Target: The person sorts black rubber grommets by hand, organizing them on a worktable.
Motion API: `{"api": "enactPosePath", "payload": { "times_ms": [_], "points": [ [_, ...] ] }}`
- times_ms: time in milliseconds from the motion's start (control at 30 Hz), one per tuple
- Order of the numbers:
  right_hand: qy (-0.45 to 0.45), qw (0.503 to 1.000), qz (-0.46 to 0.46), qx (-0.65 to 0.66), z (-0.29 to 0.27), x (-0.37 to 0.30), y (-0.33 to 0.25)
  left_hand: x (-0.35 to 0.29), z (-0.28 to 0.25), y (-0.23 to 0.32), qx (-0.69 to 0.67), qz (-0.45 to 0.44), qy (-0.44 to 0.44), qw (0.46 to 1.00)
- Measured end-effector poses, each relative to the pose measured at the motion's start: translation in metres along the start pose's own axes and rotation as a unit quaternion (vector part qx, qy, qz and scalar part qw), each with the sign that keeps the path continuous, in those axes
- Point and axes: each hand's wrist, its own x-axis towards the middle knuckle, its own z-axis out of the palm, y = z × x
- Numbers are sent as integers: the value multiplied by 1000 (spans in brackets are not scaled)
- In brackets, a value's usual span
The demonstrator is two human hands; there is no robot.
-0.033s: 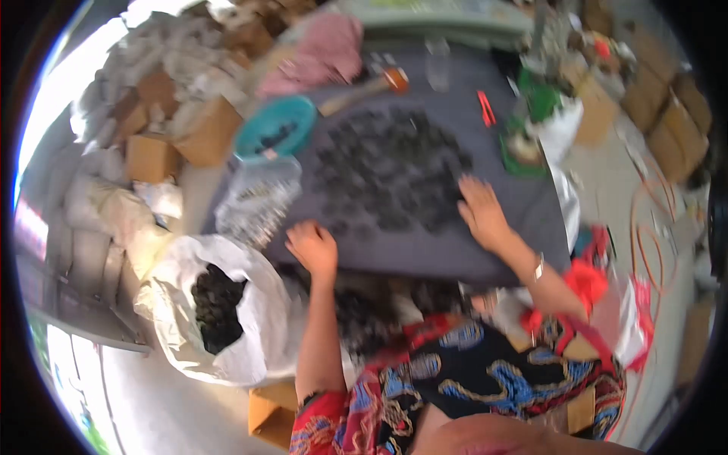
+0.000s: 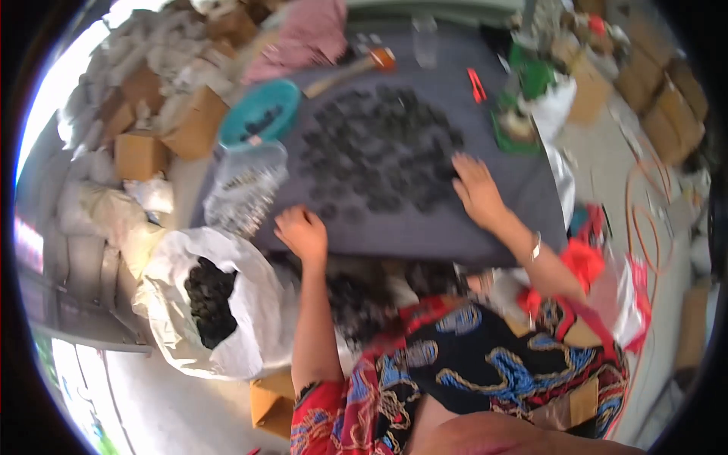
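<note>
A grey board [image 2: 500,220] lies in front of me, covered with several small dark round pieces [image 2: 379,152]. My right hand [image 2: 476,189] rests flat on the right side of the spread, fingers apart, with a bracelet on its wrist. My left hand [image 2: 303,231] sits at the board's near left edge with fingers curled. Whether it holds any pieces is hidden. A white sack [image 2: 250,334] of the same dark pieces stands open at my lower left.
A teal bowl [image 2: 262,110] and a clear bag of small parts [image 2: 246,189] sit left of the board. A hammer [image 2: 356,64] and red cutters [image 2: 476,83] lie at its far edge. Cardboard boxes [image 2: 140,155] crowd the left, with orange cable [image 2: 644,220] on the right.
</note>
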Motion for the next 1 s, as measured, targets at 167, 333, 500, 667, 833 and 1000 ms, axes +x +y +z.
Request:
{"api": "enactPosePath", "payload": {
  "times_ms": [167, 333, 500, 667, 833, 1000],
  "points": [
    [-44, 999, 8, 4, 15, -5, 18, 4, 19, -8, -30, 12, 9, 999],
    [-70, 997, 2, -46, 14, -14, 6, -8, 20, -8, -42, 2, 14, 999],
    [-128, 988, -10, -91, 13, -16, 4, -8, 16, -12, -34, 1, 0, 999],
    [-101, 993, 1, -68, 11, -12, 6, -3, 17, -9, -38, 8, 24, 999],
    [-134, 990, -42, -32, 15, 2, -5, -3, 18, -11, -25, 9, 5, 1000],
    [-187, 978, -80, -52, 19, -10, -8, -5, 18, -11, -35, -1, 8, 999]
  ]
}}
